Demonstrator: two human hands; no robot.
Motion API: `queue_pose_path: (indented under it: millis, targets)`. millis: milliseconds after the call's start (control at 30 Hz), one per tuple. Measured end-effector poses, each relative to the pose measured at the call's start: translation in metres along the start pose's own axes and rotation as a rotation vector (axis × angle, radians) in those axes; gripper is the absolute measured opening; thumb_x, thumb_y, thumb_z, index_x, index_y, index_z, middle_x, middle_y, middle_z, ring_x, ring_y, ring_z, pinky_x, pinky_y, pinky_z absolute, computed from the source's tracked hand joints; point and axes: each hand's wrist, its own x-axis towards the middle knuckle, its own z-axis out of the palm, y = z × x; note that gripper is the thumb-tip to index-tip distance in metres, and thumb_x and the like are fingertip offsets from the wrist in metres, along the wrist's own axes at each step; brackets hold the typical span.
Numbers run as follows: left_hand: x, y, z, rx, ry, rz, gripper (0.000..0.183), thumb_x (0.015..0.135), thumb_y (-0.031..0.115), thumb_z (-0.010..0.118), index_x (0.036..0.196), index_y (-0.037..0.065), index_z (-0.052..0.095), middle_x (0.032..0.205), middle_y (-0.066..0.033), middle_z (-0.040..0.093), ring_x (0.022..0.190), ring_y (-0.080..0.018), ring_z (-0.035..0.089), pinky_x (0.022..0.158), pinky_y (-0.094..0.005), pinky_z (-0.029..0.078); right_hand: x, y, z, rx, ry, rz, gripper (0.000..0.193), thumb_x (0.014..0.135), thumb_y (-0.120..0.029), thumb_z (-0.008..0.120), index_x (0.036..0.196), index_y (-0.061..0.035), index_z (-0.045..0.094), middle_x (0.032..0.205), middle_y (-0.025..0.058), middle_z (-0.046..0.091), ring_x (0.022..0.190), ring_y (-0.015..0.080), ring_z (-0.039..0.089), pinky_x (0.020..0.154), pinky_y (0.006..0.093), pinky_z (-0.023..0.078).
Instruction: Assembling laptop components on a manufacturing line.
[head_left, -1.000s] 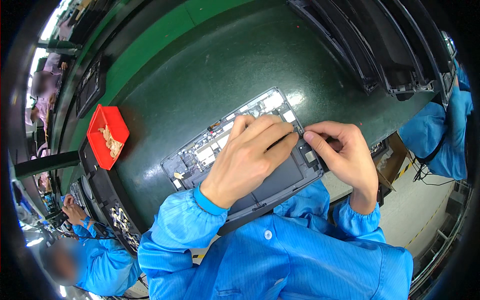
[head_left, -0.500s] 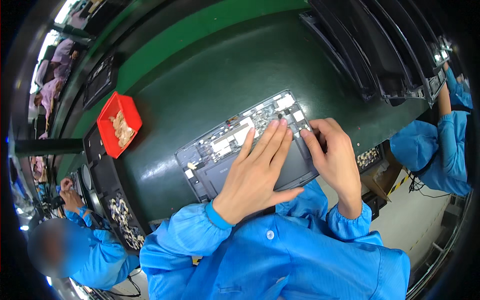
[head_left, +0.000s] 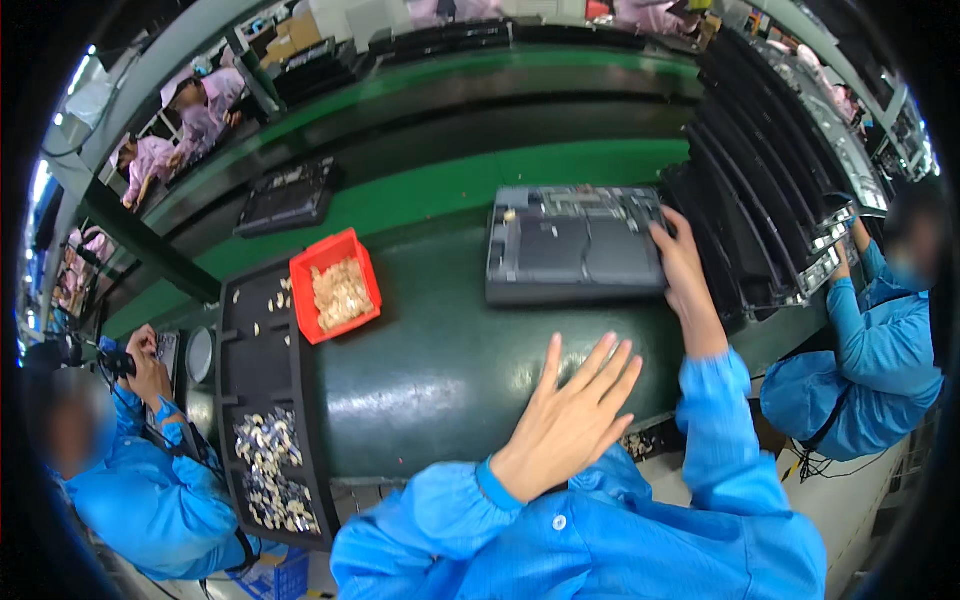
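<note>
A laptop base point(head_left: 570, 255) with its cover off shows a dark battery and circuit boards. It is at the far side of the green table, slightly tilted toward me. My right hand point(head_left: 684, 262) grips it at its right edge, thumb on top; the fingers beneath are partly hidden. My left hand point(head_left: 575, 425) is over the table nearer to me, palm down, fingers spread, holding nothing and apart from the laptop base.
Left on the table is a red bin point(head_left: 335, 250) of small tan pieces beside a black tray point(head_left: 252, 375) with many small parts. Right of the laptop base leans a row of dark laptop panels point(head_left: 765, 180). Another laptop base point(head_left: 288, 197) lies far left. Co-workers sit on both sides.
The laptop base has moved away from me to the far side of the table, carried by my right hand. My left hand has come off it. The view has tipped up.
</note>
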Motion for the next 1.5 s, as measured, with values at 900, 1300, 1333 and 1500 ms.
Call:
queue_pose_path:
  millis: [900,1300,1333,1500]
  targets:
    - [0.307,0.086,-0.061,-0.667,0.487,-0.070,0.063,0.096,0.056,0.059,0.132,0.005,0.068,0.161,-0.0310,0.039,0.158,-0.0410,0.019,0.119,-0.0687,0.019,0.039,-0.282,-0.279,-1.013,0.203,-0.351,0.056,0.099,-0.050,0.069,0.102,0.0044,0.080,0.080,0.0024,0.072,0.073,0.0084,0.059,0.069,0.0270,0.047]
    - [0.028,0.070,-0.087,-0.809,0.301,0.009,0.055,0.088,0.036,0.084,0.121,-0.004,0.067,0.097,-0.0198,0.076,0.083,-0.0296,0.074,0.070,-0.0403,0.057,-0.211,-0.172,-0.097,0.159,-0.040,-0.364,0.048,0.108,-0.029,0.050,0.141,0.0051,0.055,0.132,0.0184,0.066,0.126,0.0266,0.063,0.108,0.0420,0.053]
    - [-0.014,0.052,-0.101,-0.843,-0.032,-0.071,0.045,0.089,0.037,0.083,0.109,-0.003,0.075,0.087,-0.0177,0.077,0.075,-0.0295,0.074,0.068,-0.0397,0.057,-0.202,-0.158,-0.102,0.178,0.105,-0.369,0.047,0.108,-0.028,0.050,0.141,0.0058,0.055,0.131,0.0187,0.066,0.125,0.0271,0.063,0.107,0.0417,0.053]
    - [-0.214,-0.070,-0.110,0.003,0.417,-0.992,0.021,0.091,0.013,0.074,0.106,-0.002,0.077,0.097,-0.0190,0.078,0.085,-0.0299,0.076,0.077,-0.0382,0.058,-0.105,-0.029,-0.087,-0.118,-0.702,0.162,0.038,0.103,-0.020,0.066,0.125,0.0116,0.068,0.102,0.0045,0.074,0.092,0.0089,0.064,0.086,0.0227,0.048]
